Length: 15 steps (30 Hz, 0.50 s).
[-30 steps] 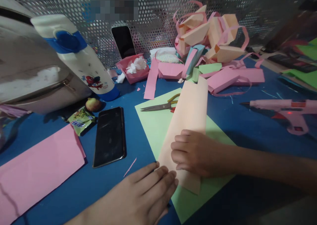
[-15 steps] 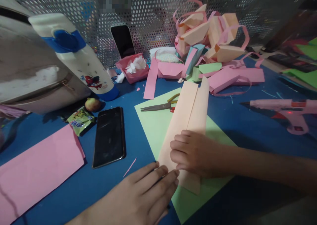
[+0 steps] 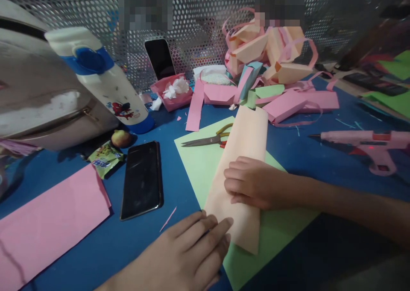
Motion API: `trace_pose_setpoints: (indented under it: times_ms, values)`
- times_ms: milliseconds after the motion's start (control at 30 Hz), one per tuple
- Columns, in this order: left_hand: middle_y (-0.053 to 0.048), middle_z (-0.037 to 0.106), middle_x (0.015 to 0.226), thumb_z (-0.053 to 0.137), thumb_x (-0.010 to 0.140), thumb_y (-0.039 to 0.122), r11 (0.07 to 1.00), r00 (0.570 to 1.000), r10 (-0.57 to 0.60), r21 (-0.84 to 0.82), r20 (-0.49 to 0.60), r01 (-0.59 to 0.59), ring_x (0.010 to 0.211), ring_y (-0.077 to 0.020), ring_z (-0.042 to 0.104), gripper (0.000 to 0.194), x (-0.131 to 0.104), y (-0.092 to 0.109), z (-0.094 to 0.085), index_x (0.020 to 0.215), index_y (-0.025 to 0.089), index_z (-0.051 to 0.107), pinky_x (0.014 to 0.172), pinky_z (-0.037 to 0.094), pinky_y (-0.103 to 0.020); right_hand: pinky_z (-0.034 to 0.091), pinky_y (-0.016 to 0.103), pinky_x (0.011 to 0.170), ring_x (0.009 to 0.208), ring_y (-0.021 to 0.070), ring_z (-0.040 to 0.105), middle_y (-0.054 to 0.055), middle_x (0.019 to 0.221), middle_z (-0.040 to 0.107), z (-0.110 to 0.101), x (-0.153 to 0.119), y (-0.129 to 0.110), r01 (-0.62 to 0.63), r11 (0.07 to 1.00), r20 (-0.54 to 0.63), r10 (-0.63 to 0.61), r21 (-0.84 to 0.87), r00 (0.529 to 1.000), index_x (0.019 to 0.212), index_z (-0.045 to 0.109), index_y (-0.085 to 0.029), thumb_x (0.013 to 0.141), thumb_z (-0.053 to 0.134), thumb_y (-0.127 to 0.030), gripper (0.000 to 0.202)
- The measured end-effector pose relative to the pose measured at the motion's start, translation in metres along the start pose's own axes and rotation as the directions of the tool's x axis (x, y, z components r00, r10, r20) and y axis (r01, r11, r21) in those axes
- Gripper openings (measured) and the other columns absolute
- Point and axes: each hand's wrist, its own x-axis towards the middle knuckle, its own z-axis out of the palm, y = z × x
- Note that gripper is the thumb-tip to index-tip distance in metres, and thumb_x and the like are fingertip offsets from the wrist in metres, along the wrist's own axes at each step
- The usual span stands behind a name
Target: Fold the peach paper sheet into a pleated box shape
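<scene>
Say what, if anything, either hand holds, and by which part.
No grip shows: the left hand lies on the lower left edge of the peach paper, the curled right hand on its middle.

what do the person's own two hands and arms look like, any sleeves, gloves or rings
The left hand and the right hand are bare: no gloves, and no rings that show. No sleeve, watch or bracelet shows on either visible forearm. The fingernails look short.
</scene>
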Motion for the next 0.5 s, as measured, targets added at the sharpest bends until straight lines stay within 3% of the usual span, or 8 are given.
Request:
trace_pose_setpoints:
  times_ms: [300, 500]
  values:
    - [-0.010, 0.054, 0.143, 0.047, 0.101, 0.035, 1.000, 0.994, -0.002, 0.002, 0.106, 0.002, 0.119, -0.0247, 0.053, 0.032, 0.0040, -0.0009, -0.0011, 0.120, 0.016, 0.063, 0.103, 0.042, -0.040, 0.025, 0.034, 0.069, 0.075, 0.0198, 0.043, 0.004, 0.087, 0.059, 0.0042, -0.0012, 0.0022, 0.005, 1.000, -0.009, -0.006, -0.011, 1.000, 0.086, 0.054, -0.018, 0.098, 0.052, -0.037, 0.022]
    - [-0.007, 0.049, 0.148, 0.043, 0.100, 0.051, 1.000, 0.986, -0.001, 0.018, 0.168, -0.002, 0.119, -0.0239, 0.049, 0.052, 0.0047, -0.0042, 0.0008, 0.138, 0.016, 0.052, 0.106, 0.036, -0.038, 0.026, 0.034, 0.069, 0.078, 0.0197, 0.044, 0.003, 0.088, 0.059, 0.0027, -0.0008, 0.0013, -0.008, 0.999, -0.005, 0.008, -0.041, 1.000, 0.089, 0.054, -0.018, 0.094, 0.060, -0.037, 0.020]
